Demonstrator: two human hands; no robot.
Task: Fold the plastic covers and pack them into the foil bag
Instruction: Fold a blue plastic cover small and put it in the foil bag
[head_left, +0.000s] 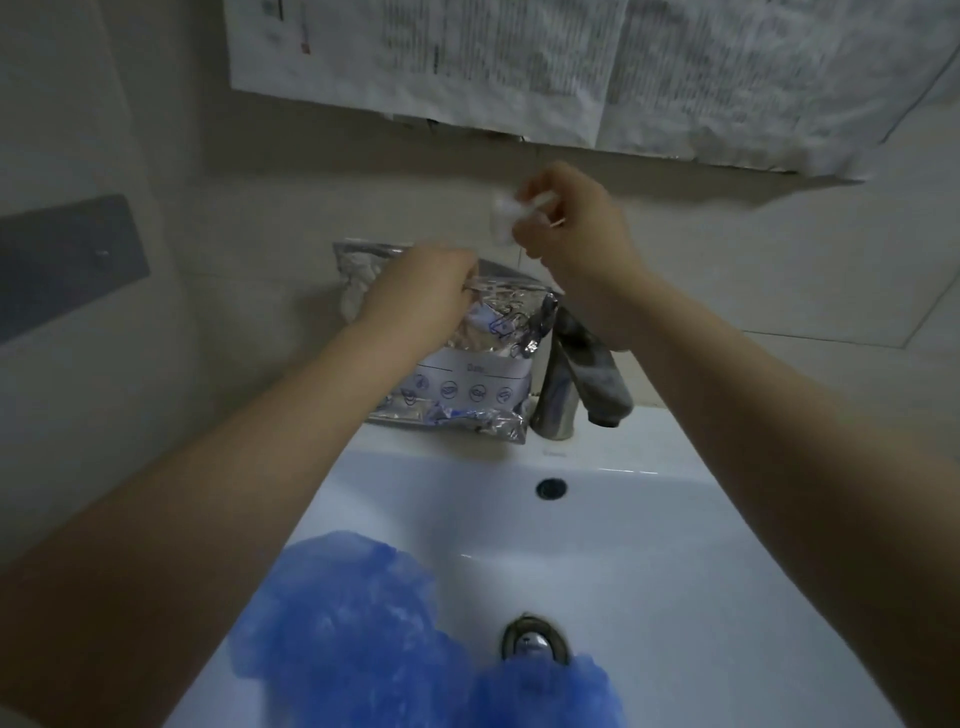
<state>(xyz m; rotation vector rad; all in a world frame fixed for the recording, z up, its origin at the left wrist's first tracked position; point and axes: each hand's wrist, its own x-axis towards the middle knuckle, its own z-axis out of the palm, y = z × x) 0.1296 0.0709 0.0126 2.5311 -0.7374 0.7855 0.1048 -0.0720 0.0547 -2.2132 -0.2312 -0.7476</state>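
Two crumpled blue plastic covers lay nearest the camera in the white sink (649, 545): the larger blue cover (337, 618) sat on the left slope of the basin, and the smaller blue cover (550, 693) lay at the bottom edge of the view, just in front of the metal drain (532, 642) and partly over it. The two covers were close to each other, though whether they touched could not be told. Higher up the basin wall was the dark overflow hole (551, 488).

Both bare forearms reached forward over the basin. At the back rim stood the foil bag (467, 384), upright and leaning toward the wall, its silver front crinkled and carrying a white label with small round icons. The left hand (421, 296) gripped the upper edge of the bag, fingers curled over the foil; the fingertips themselves were hidden behind the hand. Just right of the bag stood the dull grey tap (571, 384), its spout angled down over the sink.

Above the tap and apart from the bag, the right hand (566, 223) was raised, its fingers bunched together and pinching a small wad of clear whitish plastic (503, 218), blurred so that its folds could not be made out.

On the wall behind, wrinkled printed paper sheets (571, 67) hung over the sink, and a dark grey panel (67, 254) sat on the wall at the left.
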